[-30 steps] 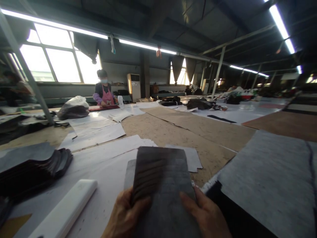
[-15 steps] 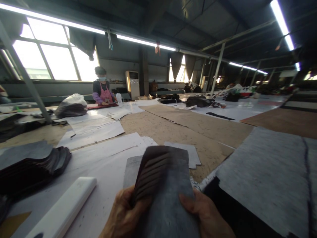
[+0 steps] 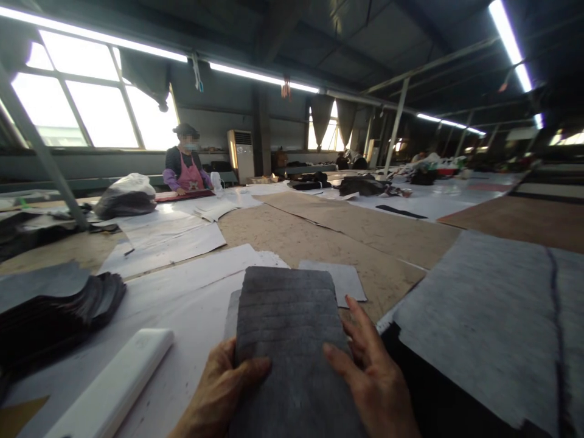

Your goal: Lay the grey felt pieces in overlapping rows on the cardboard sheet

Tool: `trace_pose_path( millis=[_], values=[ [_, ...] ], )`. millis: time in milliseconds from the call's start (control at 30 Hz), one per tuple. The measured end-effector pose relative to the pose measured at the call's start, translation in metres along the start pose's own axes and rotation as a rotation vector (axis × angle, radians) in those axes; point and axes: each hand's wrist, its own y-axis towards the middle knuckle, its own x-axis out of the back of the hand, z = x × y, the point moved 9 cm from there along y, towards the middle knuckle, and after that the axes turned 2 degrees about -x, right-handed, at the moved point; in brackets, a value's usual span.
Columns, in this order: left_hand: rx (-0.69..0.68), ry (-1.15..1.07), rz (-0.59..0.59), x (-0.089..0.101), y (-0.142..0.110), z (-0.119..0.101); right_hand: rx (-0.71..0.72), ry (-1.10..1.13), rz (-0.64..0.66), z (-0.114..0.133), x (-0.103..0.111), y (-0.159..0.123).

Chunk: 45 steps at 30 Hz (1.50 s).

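Upright in front of me is a stack of grey cut pieces point(image 3: 287, 310), thin and cloth-like, their top edges slightly stepped. My left hand point(image 3: 228, 380) is closed on its left side, thumb pressed on the front face and fingers behind. On the right side, my right hand point(image 3: 367, 365) has its thumb on the face near the edge. Its index finger points up and away, while the other fingers bend against the stack's right edge. The stack's lower end runs out of view. Behind it on the table lies a pale grey sheet point(image 3: 351, 283).
To the left are a white long block point(image 3: 118, 383) and a pile of dark layered pieces point(image 3: 59, 316). A large grey sheet point(image 3: 483, 322) with black material point(image 3: 433, 389) lies right. Across the table, a person in a pink apron point(image 3: 189, 173) stands near a filled plastic bag point(image 3: 128, 194).
The fanned, bent layers at the top left of the stack have straightened into a flat face. My right hand's fingers have come into view, spread along the right edge.
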Motion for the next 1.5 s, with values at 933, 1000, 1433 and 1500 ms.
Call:
trace_pose_path(
  millis=[933,1000,1433,1500],
  values=[
    [0.003,0.009,0.002,-0.001,0.001,0.0,-0.209,0.084,0.097,-0.017,-0.008,0.013],
    [0.007,-0.005,0.003,-0.001,0.001,0.0,-0.201,0.013,0.071,-0.015,-0.005,0.014],
    [0.001,0.002,0.001,-0.003,-0.001,-0.004,-0.148,0.034,0.054,-0.005,-0.005,0.015],
    [0.003,-0.004,0.019,-0.004,-0.001,-0.003,-0.164,0.051,0.048,-0.006,-0.005,0.014]
  ],
)
